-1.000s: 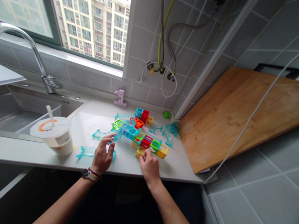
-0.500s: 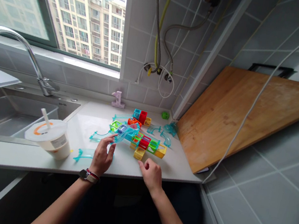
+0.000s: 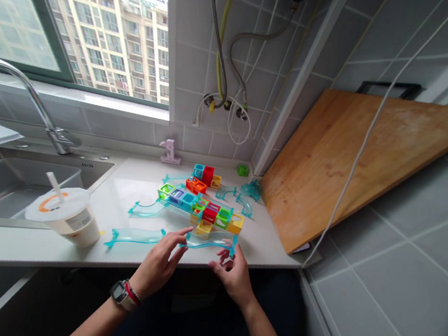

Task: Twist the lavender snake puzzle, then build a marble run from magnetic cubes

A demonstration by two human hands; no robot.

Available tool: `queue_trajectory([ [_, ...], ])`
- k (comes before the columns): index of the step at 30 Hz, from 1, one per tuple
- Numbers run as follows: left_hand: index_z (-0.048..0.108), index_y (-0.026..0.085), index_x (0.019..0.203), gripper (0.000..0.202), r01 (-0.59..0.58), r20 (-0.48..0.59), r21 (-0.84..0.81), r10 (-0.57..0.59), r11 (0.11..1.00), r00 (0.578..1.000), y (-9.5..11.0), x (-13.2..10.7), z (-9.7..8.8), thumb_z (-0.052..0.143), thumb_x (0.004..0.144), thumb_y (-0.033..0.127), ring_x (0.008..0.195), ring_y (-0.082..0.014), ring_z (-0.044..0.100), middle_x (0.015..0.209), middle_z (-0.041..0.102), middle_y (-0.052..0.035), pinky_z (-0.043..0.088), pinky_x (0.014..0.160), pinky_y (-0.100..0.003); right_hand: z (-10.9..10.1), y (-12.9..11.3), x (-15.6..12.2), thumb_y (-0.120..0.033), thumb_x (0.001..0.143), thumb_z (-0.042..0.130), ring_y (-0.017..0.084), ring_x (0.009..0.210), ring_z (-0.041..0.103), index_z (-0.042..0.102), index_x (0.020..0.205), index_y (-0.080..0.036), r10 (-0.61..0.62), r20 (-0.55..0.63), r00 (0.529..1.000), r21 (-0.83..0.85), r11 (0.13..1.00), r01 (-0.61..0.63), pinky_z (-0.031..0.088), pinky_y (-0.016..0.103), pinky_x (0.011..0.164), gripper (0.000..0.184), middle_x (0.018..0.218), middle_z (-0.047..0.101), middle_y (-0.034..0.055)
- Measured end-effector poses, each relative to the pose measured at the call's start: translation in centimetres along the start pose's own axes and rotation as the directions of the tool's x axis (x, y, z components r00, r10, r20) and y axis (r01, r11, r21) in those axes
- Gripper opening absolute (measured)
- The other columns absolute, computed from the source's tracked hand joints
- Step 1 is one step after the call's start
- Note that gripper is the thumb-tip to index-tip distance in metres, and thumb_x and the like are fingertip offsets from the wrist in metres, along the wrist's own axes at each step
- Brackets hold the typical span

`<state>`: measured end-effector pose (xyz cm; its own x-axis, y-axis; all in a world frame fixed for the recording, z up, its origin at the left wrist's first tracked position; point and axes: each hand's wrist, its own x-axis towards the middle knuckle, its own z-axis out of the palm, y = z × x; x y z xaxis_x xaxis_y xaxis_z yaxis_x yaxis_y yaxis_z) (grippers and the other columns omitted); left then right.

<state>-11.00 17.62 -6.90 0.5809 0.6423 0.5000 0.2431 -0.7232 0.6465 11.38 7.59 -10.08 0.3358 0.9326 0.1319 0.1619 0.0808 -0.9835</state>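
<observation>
A clear turquoise track piece (image 3: 211, 243) is held level between my hands, above the front of the counter. My left hand (image 3: 161, 259), wearing a watch, has thumb and fingers about the piece's left end. At the right end, my right hand (image 3: 236, 278) grips it with its fingers curled. Just behind lies a row of joined hollow blocks (image 3: 209, 210) in green, blue, red and yellow. A yellow block (image 3: 203, 229) sticks out at its front, partly behind the held piece. Another turquoise track piece (image 3: 135, 236) rests left of my left hand.
On the left, a lidded cup with a straw (image 3: 67, 215) stands near the sink (image 3: 94, 166). Orange blocks (image 3: 196, 186), red and blue blocks (image 3: 206, 175) and curved turquoise pieces (image 3: 246, 204) lie farther back. A wooden board (image 3: 367, 160) leans at the right.
The track piece has come off the top of the block row, toward me and right. My right hand has taken its right end. The view has shifted slightly.
</observation>
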Motion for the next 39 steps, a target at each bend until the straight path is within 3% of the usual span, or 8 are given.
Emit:
queue_trajectory([
  [3, 0.055, 0.024, 0.109, 0.009, 0.031, 0.089, 0.002, -0.031, 1.0, 0.996, 0.4, -0.5, 1.0, 0.048, 0.104, 0.024, 0.128, -0.0245, 0.061, 0.147, 0.058, -0.0136, 0.05, 0.104, -0.042, -0.3, -0.2, -0.6, -0.038, 0.073, 0.089, 0.017, 0.083, 0.065, 0.052, 0.134, -0.03, 0.021, 0.068, 0.997, 0.281, 0.959, -0.04, 0.056, 0.028, 0.065, 0.072, 0.115, 0.063, 0.006],
  [12, 0.059, 0.024, 0.108, 0.016, 0.148, 0.133, -0.09, -0.136, 0.985, 0.982, 0.9, 0.5, 2.1, 0.048, 0.104, 0.034, 0.12, -0.0239, 0.064, 0.147, 0.057, -0.0115, 0.053, 0.098, -0.04, -2.0, -1.8, -1.0, -0.033, 0.082, 0.083, 0.02, 0.095, 0.067, 0.06, 0.117, -0.026, 0.111, -0.063, 0.992, 0.546, 0.836, -0.059, 0.061, 0.03, 0.074, 0.042, 0.113, 0.066, 0.0048],
  [15, 0.058, 0.024, 0.117, 0.027, 0.279, -0.008, -0.071, -0.281, 0.958, 0.96, 0.4, 1.0, 2.9, 0.048, 0.103, 0.044, 0.111, -0.0239, 0.067, 0.135, 0.065, -0.0118, 0.056, 0.087, -0.037, -3.0, -1.9, -0.8, -0.035, 0.084, 0.08, 0.022, 0.105, 0.066, 0.062, 0.113, -0.027, 0.121, -0.14, 0.983, 0.612, 0.791, -0.011, 0.06, 0.035, 0.085, 0.035, 0.116, 0.068, 0.0047],
  [18, 0.06, 0.023, 0.113, 0.044, 0.445, -0.152, 0.168, -0.423, 0.88, 0.893, -0.1, 2.0, 4.2, 0.058, 0.092, 0.062, 0.094, -0.0266, 0.069, 0.109, 0.073, -0.0089, 0.053, 0.077, -0.038, -4.1, -1.7, -0.4, -0.038, 0.086, 0.078, 0.024, 0.108, 0.067, 0.064, 0.109, -0.026, 0.146, -0.171, 0.974, 0.688, 0.726, 0.012, 0.059, 0.039, 0.088, 0.029, 0.113, 0.071, 0.0051],
  [21, 0.064, 0.023, 0.106, 0.055, 0.455, -0.174, 0.402, -0.422, 0.795, 0.89, -0.2, 3.4, 5.8, 0.064, 0.082, 0.073, 0.09, -0.0291, 0.067, 0.093, 0.073, -0.0066, 0.047, 0.074, -0.036, -5.1, -1.5, 0.0, -0.041, 0.087, 0.076, 0.023, 0.099, 0.07, 0.066, 0.106, -0.025, 0.2, -0.141, 0.97, 0.714, 0.699, -0.04, 0.06, 0.038, 0.084, 0.027, 0.106, 0.072, 0.005],
  [26, 0.068, 0.023, 0.091, 0.048, 0.438, -0.222, 0.548, -0.38, 0.713, 0.898, 0.1, 4.5, 7.3, 0.055, 0.09, 0.07, 0.085, -0.029, 0.065, 0.086, 0.073, -0.0075, 0.037, 0.066, -0.033, -5.8, -1.1, 0.4, -0.043, 0.086, 0.078, 0.02, 0.088, 0.071, 0.066, 0.103, -0.022, 0.233, -0.091, 0.968, 0.679, 0.726, -0.111, 0.06, 0.035, 0.078, 0.029, 0.1, 0.073, 0.0051],
  [35, 0.067, 0.023, 0.087, 0.044, 0.41, -0.203, 0.564, -0.361, 0.717, 0.91, -0.3, 4.3, 7.2, 0.055, 0.092, 0.065, 0.083, -0.0264, 0.065, 0.085, 0.073, -0.0057, 0.039, 0.067, -0.033, -5.3, -2.0, 0.8, -0.04, 0.083, 0.08, 0.026, 0.095, 0.074, 0.052, 0.131, -0.028, 0.265, -0.079, 0.961, 0.692, 0.709, -0.138, 0.059, 0.042, 0.083, 0.057, 0.107, 0.075, 0.0074],
  [39, 0.068, 0.023, 0.106, 0.048, 0.432, -0.179, 0.449, -0.395, 0.782, 0.901, -0.5, 4.0, 6.2, 0.063, 0.086, 0.067, 0.084, -0.0274, 0.068, 0.087, 0.073, -0.0054, 0.045, 0.069, -0.034, -5.4, -2.7, 0.8, -0.039, 0.084, 0.08, 0.026, 0.098, 0.073, 0.053, 0.129, -0.027, 0.235, -0.085, 0.968, 0.675, 0.729, -0.118, 0.06, 0.041, 0.082, 0.054, 0.114, 0.075, 0.0093],
])
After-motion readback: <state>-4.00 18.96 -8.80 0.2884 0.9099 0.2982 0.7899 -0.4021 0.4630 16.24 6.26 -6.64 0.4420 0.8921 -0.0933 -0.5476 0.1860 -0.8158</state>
